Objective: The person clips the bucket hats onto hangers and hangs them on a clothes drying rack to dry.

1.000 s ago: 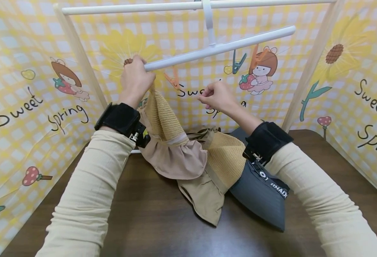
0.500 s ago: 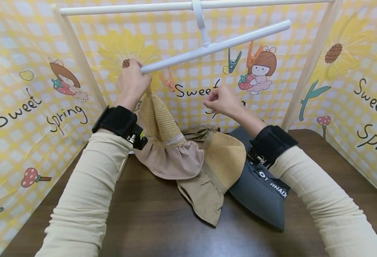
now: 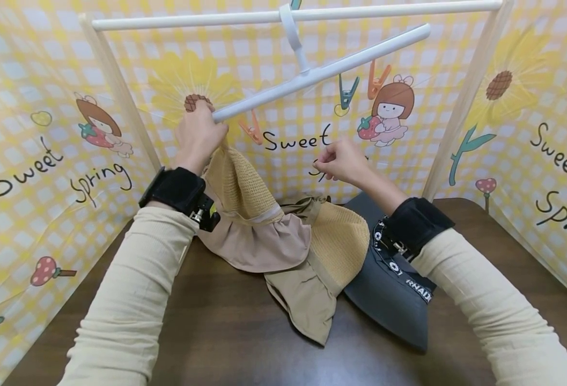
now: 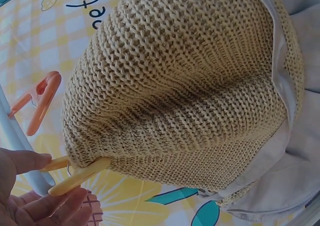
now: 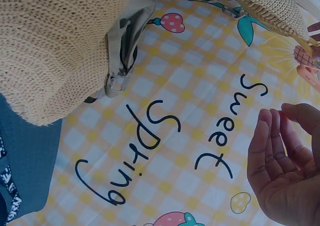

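Observation:
My left hand [image 3: 201, 134] is at the lower left end of the white hanger [image 3: 273, 88], pinching a yellow clothespin [image 4: 80, 178]. That clothespin bites the crown of a knitted straw hat [image 4: 185, 96], which hangs with its pinkish-beige brim [image 3: 259, 244] draped low. My right hand [image 3: 343, 161] hovers mid-air below the hanger's middle, fingers loosely curled and holding nothing. On the table beneath it lies a second straw hat [image 3: 341, 241] with a khaki brim. Beside that hat is a dark grey hat [image 3: 384, 300] with a lettered strap.
The hanger hooks over the white rail [image 3: 206, 19] of a wooden-legged rack and tilts up to the right. An orange clothespin [image 3: 251, 128], a green clothespin [image 3: 347, 92] and another orange clothespin [image 3: 377, 80] hang from it. A patterned cloth backdrop surrounds the brown table [image 3: 206, 321].
The hanger has shifted slightly left along the rail, its clothespins with it. My right hand has moved a little right and down. My left hand keeps its hold.

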The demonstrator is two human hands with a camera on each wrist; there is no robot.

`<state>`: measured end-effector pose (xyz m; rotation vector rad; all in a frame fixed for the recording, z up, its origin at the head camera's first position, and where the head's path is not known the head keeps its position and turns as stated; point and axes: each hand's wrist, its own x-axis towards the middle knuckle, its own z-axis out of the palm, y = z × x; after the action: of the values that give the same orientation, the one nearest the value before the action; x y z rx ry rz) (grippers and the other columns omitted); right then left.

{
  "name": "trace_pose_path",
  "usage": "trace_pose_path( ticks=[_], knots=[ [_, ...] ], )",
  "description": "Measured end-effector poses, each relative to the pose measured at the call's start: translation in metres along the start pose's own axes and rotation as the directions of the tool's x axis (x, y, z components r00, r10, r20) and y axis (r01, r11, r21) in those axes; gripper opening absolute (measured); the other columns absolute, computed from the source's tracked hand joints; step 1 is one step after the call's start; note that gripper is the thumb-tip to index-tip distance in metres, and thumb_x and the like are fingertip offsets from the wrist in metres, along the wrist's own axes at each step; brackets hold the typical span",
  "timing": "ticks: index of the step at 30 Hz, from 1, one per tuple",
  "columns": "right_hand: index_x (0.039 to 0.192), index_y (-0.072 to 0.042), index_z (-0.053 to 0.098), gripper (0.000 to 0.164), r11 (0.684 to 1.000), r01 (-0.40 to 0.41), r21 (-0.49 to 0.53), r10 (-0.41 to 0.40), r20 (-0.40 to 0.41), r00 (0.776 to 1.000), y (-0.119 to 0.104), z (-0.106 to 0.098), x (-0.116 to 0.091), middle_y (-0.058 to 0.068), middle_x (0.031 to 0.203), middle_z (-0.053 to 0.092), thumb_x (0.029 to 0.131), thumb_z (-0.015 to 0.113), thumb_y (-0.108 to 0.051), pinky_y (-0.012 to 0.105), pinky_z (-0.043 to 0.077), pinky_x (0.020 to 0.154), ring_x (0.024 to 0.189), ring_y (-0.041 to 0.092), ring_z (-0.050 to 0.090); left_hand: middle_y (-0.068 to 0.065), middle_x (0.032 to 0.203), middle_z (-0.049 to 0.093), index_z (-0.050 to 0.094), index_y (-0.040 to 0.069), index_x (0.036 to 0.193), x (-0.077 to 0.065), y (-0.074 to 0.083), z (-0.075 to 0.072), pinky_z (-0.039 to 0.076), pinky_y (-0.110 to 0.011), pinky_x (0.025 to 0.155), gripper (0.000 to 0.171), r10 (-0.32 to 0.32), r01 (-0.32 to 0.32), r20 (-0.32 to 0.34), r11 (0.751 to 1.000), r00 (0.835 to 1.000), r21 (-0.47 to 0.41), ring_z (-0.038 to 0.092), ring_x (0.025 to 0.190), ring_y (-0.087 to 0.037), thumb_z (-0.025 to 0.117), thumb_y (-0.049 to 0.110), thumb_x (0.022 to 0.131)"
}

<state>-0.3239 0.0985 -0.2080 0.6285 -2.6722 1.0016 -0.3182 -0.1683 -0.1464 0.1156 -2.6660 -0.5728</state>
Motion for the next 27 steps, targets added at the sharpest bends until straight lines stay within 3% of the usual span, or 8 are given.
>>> trace_pose_path(
  ticks=[8,17,27],
  knots=[
    [0.081,0.0,0.07,0.017,1.0,0.001,-0.019,-0.001,-0.009,1.0,0.004,0.0,-0.005,0.01,0.069,0.07,0.084,0.064,-0.015,0.019,0.047,0.052,0.048,0.006,0.058,-0.021,0.116,0.058,0.039,0.006,0.135,-0.003,0.0,0.0,0.038,-0.039,0.071,0.05,0.017,-0.017,0.008,1.0,1.0,0.015,0.054,0.09,-0.033,0.046,0.028,0.091],
    [0.081,-0.001,0.07,0.017,0.999,-0.034,-0.027,0.035,0.034,0.999,0.009,-0.001,-0.009,0.01,0.07,0.07,0.086,0.064,-0.016,0.02,0.044,0.052,0.05,0.005,0.057,-0.022,0.116,0.058,0.04,0.005,0.134,-0.006,0.001,0.003,0.042,-0.044,0.077,0.05,0.03,-0.03,0.012,1.0,0.999,-0.008,0.056,0.097,-0.035,0.049,0.026,0.09],
    [0.083,0.003,0.067,0.018,0.998,-0.066,-0.023,0.067,0.064,0.996,0.024,-0.006,-0.014,0.016,0.076,0.069,0.087,0.062,-0.014,0.021,0.048,0.053,0.058,0.018,0.063,-0.022,0.107,0.061,0.042,0.006,0.131,-0.006,0.006,0.003,0.044,-0.046,0.078,0.047,0.035,-0.035,-0.007,0.999,0.999,0.025,0.057,0.093,-0.035,0.046,0.019,0.087]
  ],
)
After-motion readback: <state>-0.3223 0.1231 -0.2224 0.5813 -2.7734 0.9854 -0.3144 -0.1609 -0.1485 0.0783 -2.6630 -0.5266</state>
